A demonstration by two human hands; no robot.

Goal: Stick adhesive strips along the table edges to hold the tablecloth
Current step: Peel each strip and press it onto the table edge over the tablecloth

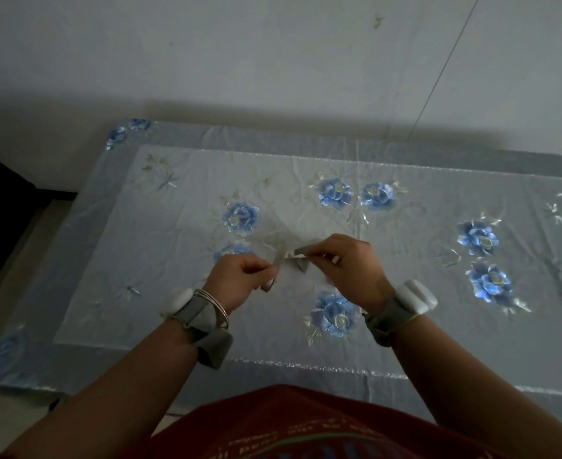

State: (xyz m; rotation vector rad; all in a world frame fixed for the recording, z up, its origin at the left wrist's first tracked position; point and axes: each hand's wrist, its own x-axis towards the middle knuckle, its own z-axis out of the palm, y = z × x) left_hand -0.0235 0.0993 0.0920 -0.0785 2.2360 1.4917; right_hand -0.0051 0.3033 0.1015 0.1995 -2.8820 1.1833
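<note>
A pale tablecloth (180,233) with embroidered blue flowers covers the whole table. Above its middle, my left hand (240,279) and my right hand (352,270) hold a small adhesive strip (298,256) between them. Each hand pinches one end of it with thumb and fingers. The strip looks grey and white, folded or partly peeled, with a flap hanging down. A second small piece shows under my left fingers, but it is too dim to tell what it is.
The table's near edge (306,372) runs just in front of my body, its left edge (31,260) beside a dark floor gap. A white wall (273,61) stands right behind the far edge, with a thin cord (438,71) hanging down it.
</note>
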